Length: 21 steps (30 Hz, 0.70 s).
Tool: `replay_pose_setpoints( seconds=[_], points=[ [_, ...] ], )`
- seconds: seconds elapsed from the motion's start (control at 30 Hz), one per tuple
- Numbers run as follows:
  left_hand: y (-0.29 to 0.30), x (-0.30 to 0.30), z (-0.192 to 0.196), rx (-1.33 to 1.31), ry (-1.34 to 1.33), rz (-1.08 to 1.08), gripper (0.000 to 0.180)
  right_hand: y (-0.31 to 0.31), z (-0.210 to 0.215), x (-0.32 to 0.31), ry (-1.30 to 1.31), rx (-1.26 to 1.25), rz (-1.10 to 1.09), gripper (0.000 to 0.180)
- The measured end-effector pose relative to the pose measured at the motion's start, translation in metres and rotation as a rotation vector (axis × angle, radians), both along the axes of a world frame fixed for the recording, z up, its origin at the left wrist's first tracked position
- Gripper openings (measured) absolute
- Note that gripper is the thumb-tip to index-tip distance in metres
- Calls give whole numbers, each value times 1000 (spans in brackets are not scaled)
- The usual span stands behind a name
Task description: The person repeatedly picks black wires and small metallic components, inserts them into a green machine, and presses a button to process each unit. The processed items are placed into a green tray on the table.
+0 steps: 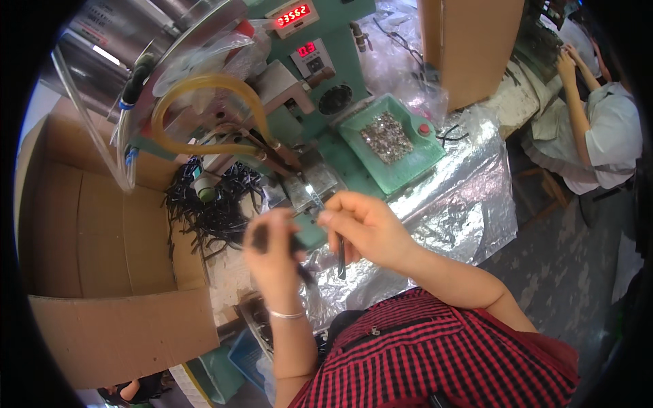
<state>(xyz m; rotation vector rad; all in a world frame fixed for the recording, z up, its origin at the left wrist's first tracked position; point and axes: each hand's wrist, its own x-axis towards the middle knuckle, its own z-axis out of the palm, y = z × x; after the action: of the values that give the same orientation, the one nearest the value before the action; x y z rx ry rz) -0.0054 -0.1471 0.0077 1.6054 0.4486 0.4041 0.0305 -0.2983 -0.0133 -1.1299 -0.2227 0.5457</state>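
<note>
My left hand (272, 255) is blurred, closed around a short black strip whose end shows near the thumb. My right hand (364, 228) pinches another thin black strip (340, 262) that hangs down from the fingers, close to the metal head (309, 187) of a green bench machine (326, 88). A heap of the same black strips (211, 207) lies just left of the hands. Both hands hover a little in front of the machine's head, almost touching each other.
A green tray (408, 163) with several small shiny metal pieces (386, 136) sits on the machine's right. Yellow hose (197, 85) loops at upper left. A large cardboard box (88, 258) stands left, crinkled foil sheet (456, 204) covers the bench, and another person (605, 129) sits far right.
</note>
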Motion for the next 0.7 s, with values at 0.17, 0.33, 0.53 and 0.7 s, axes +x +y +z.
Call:
replay_pose_setpoints(
  seconds=[0.17,0.33,0.53,0.7],
  points=[
    [-34,13,5,-348,72,-251,32,-41,-16,14,-142,-188,-288,20],
    [-38,23,7,-409,29,-227,27,-110,-65,91,-420,-615,-939,19],
    [-37,26,3,-470,14,-254,23,-118,-127,138,-358,-930,-899,32],
    [-36,25,3,-462,17,-231,20,-112,-125,131,-402,-933,-919,32]
  ],
)
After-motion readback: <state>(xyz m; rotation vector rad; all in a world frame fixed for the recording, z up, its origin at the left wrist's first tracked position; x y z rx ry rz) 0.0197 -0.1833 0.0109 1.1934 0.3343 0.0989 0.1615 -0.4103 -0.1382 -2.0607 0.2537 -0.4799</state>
